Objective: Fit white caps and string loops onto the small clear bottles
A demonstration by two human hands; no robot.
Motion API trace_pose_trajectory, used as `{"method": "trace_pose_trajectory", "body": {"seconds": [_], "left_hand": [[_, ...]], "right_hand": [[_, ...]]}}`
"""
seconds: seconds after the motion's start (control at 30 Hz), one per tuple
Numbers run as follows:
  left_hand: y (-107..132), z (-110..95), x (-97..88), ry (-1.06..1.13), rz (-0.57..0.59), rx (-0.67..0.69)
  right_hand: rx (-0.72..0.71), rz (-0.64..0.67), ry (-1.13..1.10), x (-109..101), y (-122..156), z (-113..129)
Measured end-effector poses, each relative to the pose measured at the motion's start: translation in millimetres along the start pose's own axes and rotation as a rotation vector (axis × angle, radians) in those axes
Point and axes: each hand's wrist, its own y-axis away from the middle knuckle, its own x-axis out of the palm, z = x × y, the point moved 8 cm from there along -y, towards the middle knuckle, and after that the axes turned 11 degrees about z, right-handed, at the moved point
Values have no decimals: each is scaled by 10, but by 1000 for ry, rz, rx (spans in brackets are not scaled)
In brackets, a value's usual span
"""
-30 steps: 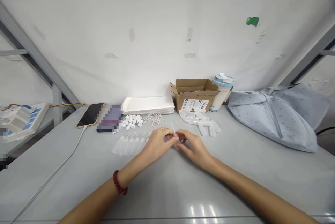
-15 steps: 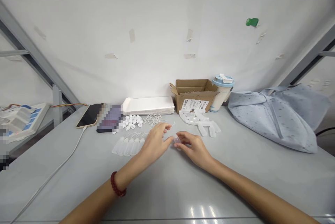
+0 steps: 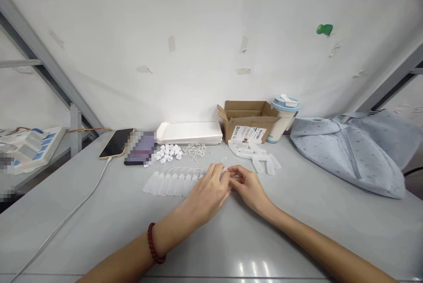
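Observation:
My left hand (image 3: 208, 192) and my right hand (image 3: 248, 185) meet over the grey table (image 3: 297, 230), fingertips pinched together on a small clear plastic bottle that is mostly hidden between them. A row of several similar small translucent bottles (image 3: 172, 182) with strings lies just left of my left hand. A pile of little white caps (image 3: 169, 152) and a tangle of white strings (image 3: 195, 150) lie behind the row. More clear bottles (image 3: 256, 156) lie loose behind my right hand.
At the back stand a stack of white trays (image 3: 190, 132), an open cardboard box (image 3: 247, 120) and a blue-lidded cup (image 3: 283, 117). A phone (image 3: 115, 143) on a cable lies at left, a light blue cloth bag (image 3: 357, 150) at right.
My left hand drew away from the right half a second ago, then came back; both hands are now pinched together again. The view shifted slightly.

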Motion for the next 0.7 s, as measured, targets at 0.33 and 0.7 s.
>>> {"method": "trace_pose_trajectory", "body": {"seconds": [0.33, 0.7], "left_hand": [[31, 264, -165, 174, 71, -31], [127, 516, -92, 298, 220, -118]], "right_hand": [[-35, 140, 131, 137, 30, 103], [-189, 323, 428, 305, 101, 294]]}}
